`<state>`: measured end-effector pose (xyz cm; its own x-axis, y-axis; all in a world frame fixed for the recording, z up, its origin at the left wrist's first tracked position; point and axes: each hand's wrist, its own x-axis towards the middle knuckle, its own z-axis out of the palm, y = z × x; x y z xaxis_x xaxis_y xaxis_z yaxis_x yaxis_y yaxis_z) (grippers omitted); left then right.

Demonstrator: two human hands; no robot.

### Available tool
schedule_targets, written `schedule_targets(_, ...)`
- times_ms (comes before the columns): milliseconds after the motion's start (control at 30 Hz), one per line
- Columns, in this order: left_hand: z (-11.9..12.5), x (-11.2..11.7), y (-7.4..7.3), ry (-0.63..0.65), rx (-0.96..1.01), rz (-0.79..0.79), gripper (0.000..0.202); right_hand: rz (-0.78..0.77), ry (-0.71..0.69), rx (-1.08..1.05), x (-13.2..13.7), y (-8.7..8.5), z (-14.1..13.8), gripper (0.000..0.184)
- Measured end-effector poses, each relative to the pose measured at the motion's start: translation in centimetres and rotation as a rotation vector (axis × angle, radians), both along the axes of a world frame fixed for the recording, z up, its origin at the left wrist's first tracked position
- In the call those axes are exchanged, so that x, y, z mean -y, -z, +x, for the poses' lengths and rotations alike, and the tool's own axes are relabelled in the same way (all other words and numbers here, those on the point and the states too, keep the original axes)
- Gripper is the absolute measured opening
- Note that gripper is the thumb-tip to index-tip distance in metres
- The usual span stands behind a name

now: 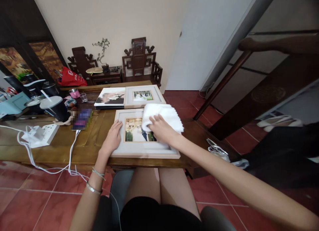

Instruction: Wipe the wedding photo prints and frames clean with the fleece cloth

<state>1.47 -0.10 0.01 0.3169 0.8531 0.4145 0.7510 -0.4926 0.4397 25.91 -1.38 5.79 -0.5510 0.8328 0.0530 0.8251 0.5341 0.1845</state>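
Observation:
A framed photo (pixel 134 149) with a pale wooden border lies flat near the table's front edge. My left hand (pixel 113 138) rests along its left side, fingers stretched out over the edge. On the frame's upper right, my right hand (pixel 160 128) grips a folded white cloth (pixel 161 112), pressing it against the glass. The cloth and hand cover the right part of the picture. Just behind lie a second framed photo (pixel 143 96) and a white-edged photo panel (pixel 111 96), side by side.
On the wooden table (pixel 97 141) at left are a lidded cup with a straw (pixel 56 108), a phone (pixel 81 119) on a charging cable, and a white power strip (pixel 45 134). A red bag (pixel 72 77) sits further back. Wooden chairs (pixel 139 61) stand by the wall.

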Motion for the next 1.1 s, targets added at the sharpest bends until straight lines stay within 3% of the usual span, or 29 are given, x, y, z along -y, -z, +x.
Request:
schedule_targets(200,0.1,0.1,-0.1,-0.010,-0.046,-0.016,0.052,-0.255,-0.131,0.013,7.7,-3.7,0.9,0.038)
schedule_targets(267,0.1,0.1,-0.2,-0.003,-0.056,-0.021,0.052,-0.346,-0.136,-0.038,9.3,-4.8,0.8,0.041)
schedule_targets(333,0.0,0.1,-0.1,0.007,-0.057,-0.025,0.052,-0.354,-0.131,-0.102,9.8,-4.7,0.4,0.043)
schedule_targets(433,-0.1,0.0,-0.1,0.022,-0.045,-0.031,0.052,-0.243,-0.114,-0.158,7.9,-2.8,-0.3,0.051)
schedule_targets(567,-0.3,-0.1,0.1,0.031,-0.043,-0.039,0.051,-0.085,-0.033,-0.122,2.0,0.0,-0.8,0.055)
schedule_targets(667,-0.4,-0.2,0.2,0.038,-0.035,-0.021,0.051,0.019,0.015,-0.116,-2.1,0.7,-1.0,0.050)
schedule_targets(767,-0.5,-0.3,0.4,0.032,-0.042,0.000,0.050,0.026,-0.003,-0.069,-3.3,0.8,-1.1,0.049)
schedule_targets(833,-0.4,-0.3,0.5,0.024,-0.044,0.004,0.049,-0.019,-0.040,-0.040,-2.3,0.8,-1.0,0.048)
schedule_targets(933,-0.3,-0.3,0.5,0.017,-0.029,0.004,0.049,-0.098,-0.103,-0.018,1.3,-0.1,-0.5,0.051)
schedule_targets(1100,0.0,0.0,0.1,0.015,-0.022,-0.010,0.050,-0.353,-0.242,-0.034,8.0,-4.3,0.0,0.042)
